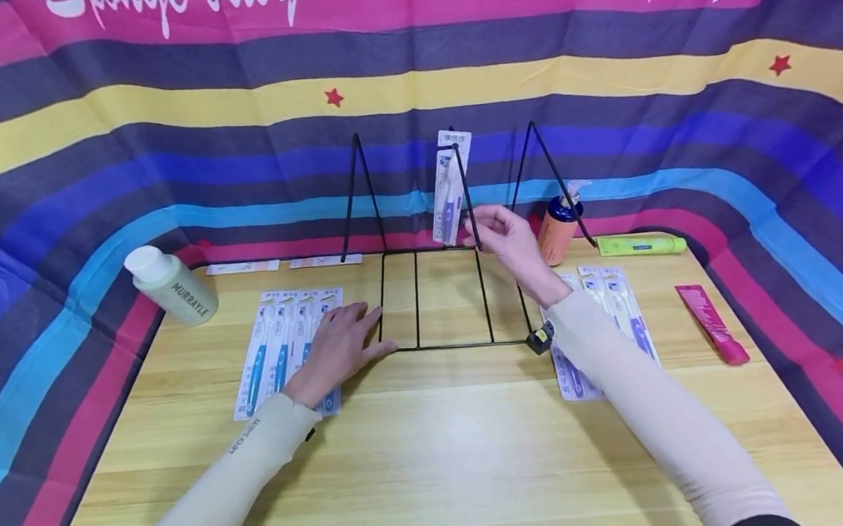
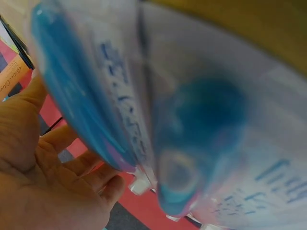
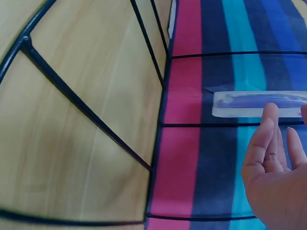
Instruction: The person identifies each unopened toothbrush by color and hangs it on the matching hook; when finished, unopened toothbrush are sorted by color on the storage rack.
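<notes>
A toothbrush pack point(image 1: 452, 185) with a purple-handled brush stands upright against a bar of the black wire rack point(image 1: 455, 346). My right hand point(image 1: 502, 239) is beside the pack's lower right edge; in the right wrist view a fingertip overlaps the pack point(image 3: 259, 101) and the fingers are mostly straight. My left hand point(image 1: 338, 341) lies low at the rack's left side, thumb by its front left corner, fingers relaxed. Under and beside the left hand lie blue toothbrush packs point(image 1: 260, 352), large and blurred in the left wrist view. Purple toothbrush packs point(image 1: 629, 312) lie partly hidden under the right forearm.
A white-capped bottle point(image 1: 175, 289) leans at the back left. An orange pump bottle point(image 1: 557, 230) stands behind the rack's right side. To the right lie a green tube point(image 1: 642, 245) and a pink tube point(image 1: 713, 325). Two flat packs point(image 1: 241, 268) lie along the table's back edge.
</notes>
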`<state>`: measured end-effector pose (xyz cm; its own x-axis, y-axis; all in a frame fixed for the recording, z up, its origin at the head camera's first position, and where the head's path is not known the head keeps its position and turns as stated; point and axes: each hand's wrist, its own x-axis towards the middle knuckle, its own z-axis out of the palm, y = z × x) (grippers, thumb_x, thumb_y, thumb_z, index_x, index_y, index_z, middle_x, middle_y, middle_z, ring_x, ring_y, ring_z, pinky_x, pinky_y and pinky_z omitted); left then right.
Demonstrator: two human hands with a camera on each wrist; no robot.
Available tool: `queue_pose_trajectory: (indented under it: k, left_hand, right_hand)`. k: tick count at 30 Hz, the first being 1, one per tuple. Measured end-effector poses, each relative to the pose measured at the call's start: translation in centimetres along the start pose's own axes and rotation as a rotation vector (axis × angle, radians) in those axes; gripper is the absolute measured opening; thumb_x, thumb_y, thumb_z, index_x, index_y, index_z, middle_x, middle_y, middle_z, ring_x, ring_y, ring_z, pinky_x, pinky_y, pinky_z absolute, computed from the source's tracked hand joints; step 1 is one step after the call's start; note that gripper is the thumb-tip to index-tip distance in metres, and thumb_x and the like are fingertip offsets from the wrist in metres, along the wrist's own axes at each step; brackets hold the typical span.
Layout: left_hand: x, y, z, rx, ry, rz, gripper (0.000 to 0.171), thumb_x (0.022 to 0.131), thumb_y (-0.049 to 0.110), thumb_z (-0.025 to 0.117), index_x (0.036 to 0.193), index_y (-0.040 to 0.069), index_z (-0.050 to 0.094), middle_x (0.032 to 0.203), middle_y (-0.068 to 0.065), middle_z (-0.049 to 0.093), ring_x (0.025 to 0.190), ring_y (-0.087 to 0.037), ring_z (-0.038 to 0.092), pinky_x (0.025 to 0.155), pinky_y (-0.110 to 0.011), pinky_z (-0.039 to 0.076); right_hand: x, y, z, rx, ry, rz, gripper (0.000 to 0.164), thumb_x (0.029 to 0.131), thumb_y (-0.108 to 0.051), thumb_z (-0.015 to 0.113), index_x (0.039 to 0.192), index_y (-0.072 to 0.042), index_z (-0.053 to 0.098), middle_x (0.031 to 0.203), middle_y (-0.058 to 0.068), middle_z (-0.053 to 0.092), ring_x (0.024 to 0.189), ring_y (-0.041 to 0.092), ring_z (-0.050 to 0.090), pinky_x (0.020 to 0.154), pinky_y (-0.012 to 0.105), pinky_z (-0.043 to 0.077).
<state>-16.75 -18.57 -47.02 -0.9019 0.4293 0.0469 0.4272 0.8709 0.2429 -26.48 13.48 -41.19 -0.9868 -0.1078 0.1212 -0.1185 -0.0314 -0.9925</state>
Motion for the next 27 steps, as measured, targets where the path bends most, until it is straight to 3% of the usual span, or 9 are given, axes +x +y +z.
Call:
queue_pose_trajectory:
  k: [6,12,16,19,21,23,27]
  left_hand:
    - [0.1,0.1,0.0,0.001,0.003,0.011,0.078,0.103,0.053,0.073,0.157,0.000,0.057,0.156,-0.030,0.054,0.145,-0.048,0.049,0.122,-0.063,0.031]
    - [0.2,0.2,0.0,0.004,0.000,0.015,0.078,0.103,0.055,0.073,0.157,0.001,0.057,0.155,-0.029,0.054,0.145,-0.048,0.050,0.122,-0.062,0.032]
    - [0.2,0.1,0.0,0.005,0.009,0.021,0.078,0.103,0.054,0.073,0.157,0.001,0.057,0.155,-0.030,0.055,0.144,-0.048,0.050,0.122,-0.062,0.032]
    - [0.1,0.0,0.0,0.003,0.018,0.022,0.077,0.103,0.054,0.074,0.157,0.001,0.058,0.154,-0.030,0.055,0.144,-0.048,0.050,0.122,-0.062,0.032]
    - [0.1,0.0,0.0,0.004,0.020,0.022,0.077,0.102,0.053,0.074,0.156,0.001,0.058,0.154,-0.029,0.055,0.143,-0.047,0.051,0.122,-0.062,0.033]
    - [0.0,-0.1,0.0,0.005,0.018,0.020,0.077,0.102,0.053,0.074,0.156,0.001,0.058,0.154,-0.029,0.055,0.143,-0.047,0.051,0.121,-0.062,0.033]
    - [0.0,-0.1,0.1,0.007,0.016,0.019,0.077,0.102,0.053,0.074,0.156,0.001,0.058,0.153,-0.029,0.056,0.143,-0.047,0.052,0.121,-0.062,0.033]
  right_hand:
    - [-2.3,-1.0,-3.0,-0.018,0.009,-0.049,0.040,0.107,-0.014,0.073,0.139,0.008,0.064,0.123,0.015,0.076,0.093,0.015,0.076,0.082,0.026,0.060]
    - [-5.9,-1.5,-8.0,-0.069,0.034,-0.030,0.040,0.106,-0.020,0.076,0.139,0.001,0.066,0.122,0.007,0.075,0.101,0.015,0.073,0.087,0.025,0.058]
    - [-8.6,-0.8,-12.0,-0.174,0.101,0.013,0.033,0.107,-0.021,0.075,0.134,-0.004,0.069,0.120,-0.002,0.076,0.102,0.015,0.071,0.083,0.022,0.057]
    - [-10.7,0.2,-14.8,-0.279,0.149,0.102,0.031,0.108,-0.026,0.073,0.135,-0.011,0.068,0.119,-0.011,0.074,0.101,0.012,0.070,0.081,0.021,0.057]
    - [-11.9,0.9,-16.3,-0.379,0.178,0.174,0.039,0.109,-0.034,0.071,0.142,-0.013,0.066,0.118,-0.014,0.072,0.101,0.009,0.068,0.081,0.021,0.056]
    - [-13.1,1.5,-17.5,-0.454,0.203,0.239,0.051,0.109,-0.037,0.069,0.149,-0.006,0.062,0.118,-0.010,0.071,0.100,0.007,0.067,0.080,0.021,0.057]
    - [-14.9,2.5,-19.3,-0.575,0.190,0.314,0.065,0.111,-0.038,0.067,0.155,0.008,0.052,0.131,0.016,0.068,0.094,0.000,0.065,0.076,0.018,0.058]
